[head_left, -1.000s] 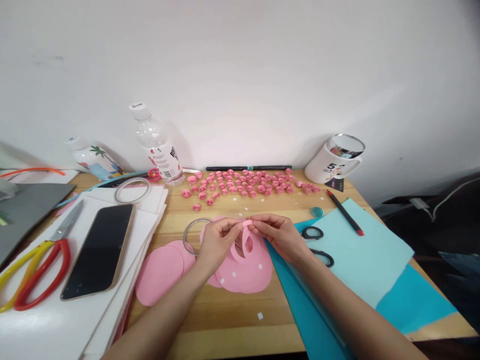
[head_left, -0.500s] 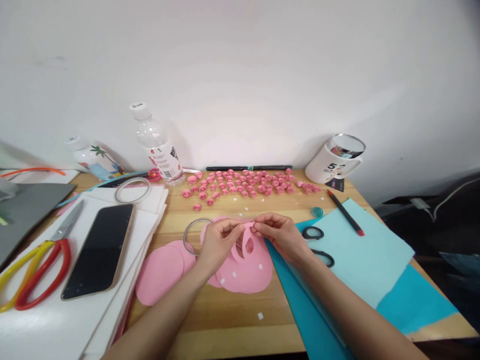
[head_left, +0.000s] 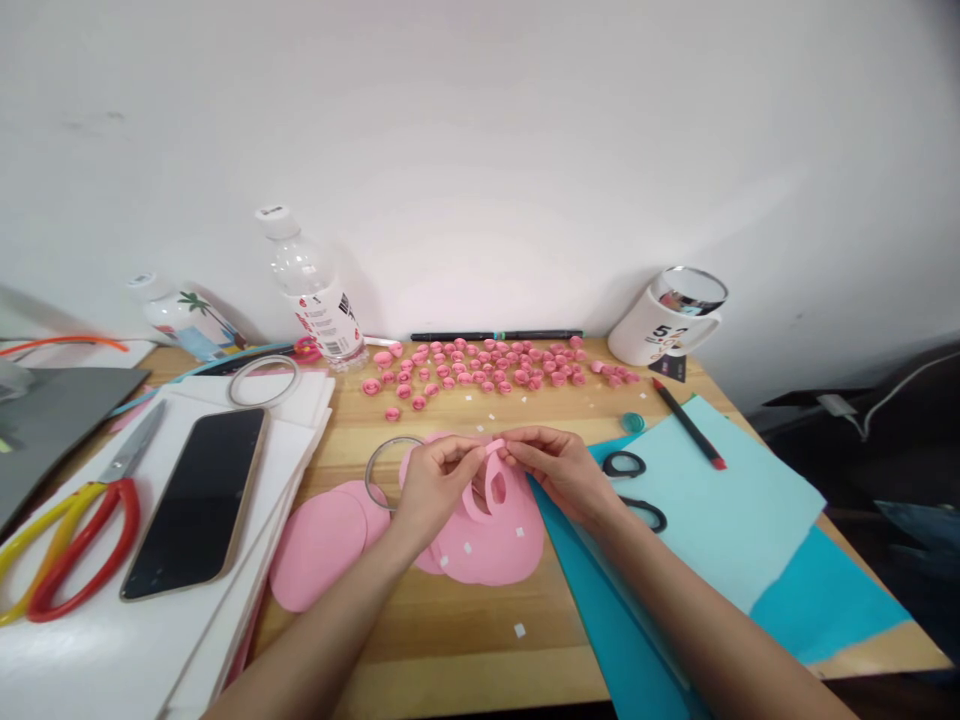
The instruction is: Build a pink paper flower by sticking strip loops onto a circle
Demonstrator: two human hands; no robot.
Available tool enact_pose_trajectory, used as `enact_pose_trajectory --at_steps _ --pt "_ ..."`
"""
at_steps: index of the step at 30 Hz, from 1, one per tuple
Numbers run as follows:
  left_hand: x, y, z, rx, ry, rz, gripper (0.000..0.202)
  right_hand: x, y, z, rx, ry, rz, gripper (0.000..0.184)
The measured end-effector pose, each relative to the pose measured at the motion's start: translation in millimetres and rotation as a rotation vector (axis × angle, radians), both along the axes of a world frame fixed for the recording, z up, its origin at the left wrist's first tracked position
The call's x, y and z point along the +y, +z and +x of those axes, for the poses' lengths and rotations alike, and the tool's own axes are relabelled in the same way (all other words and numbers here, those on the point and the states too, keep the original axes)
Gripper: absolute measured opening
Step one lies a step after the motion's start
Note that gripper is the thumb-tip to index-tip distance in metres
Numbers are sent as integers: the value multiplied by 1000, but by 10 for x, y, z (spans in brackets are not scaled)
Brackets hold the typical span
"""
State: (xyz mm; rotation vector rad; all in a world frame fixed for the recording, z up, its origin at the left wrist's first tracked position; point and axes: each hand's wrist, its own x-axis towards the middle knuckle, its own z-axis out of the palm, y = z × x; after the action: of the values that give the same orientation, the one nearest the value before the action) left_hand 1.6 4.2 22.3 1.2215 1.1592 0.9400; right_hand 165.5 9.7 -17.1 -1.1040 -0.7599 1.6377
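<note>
Pink strip [head_left: 495,447], pinched in left grip [head_left: 439,482] and right grip [head_left: 564,470], wooden table [head_left: 450,640], white wall [head_left: 480,150]

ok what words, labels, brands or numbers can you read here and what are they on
"5", perhaps then "2": white mug; its other marks are blurred.
Clear plastic bottle: label and cap print unreadable.
Palm-tree bottle: print too small.
Black card by the mug: print too small.

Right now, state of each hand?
Left hand: closed, pinching a curled pink paper strip.
Right hand: closed, pinching the same strip.
</note>
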Motion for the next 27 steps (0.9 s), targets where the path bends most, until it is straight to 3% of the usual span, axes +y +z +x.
enact_pose_trajectory --at_steps 11,21,27 --pt "-2 -91 -22 16 -2 10 16 -10 24 9 -50 0 71 16" --pt "-13 2 5 -33 2 -5 20 2 -3 5 -9 10 16 20" --pt "-12 -61 -14 -33 -15 -3 17 -4 19 12 -33 7 55 16"
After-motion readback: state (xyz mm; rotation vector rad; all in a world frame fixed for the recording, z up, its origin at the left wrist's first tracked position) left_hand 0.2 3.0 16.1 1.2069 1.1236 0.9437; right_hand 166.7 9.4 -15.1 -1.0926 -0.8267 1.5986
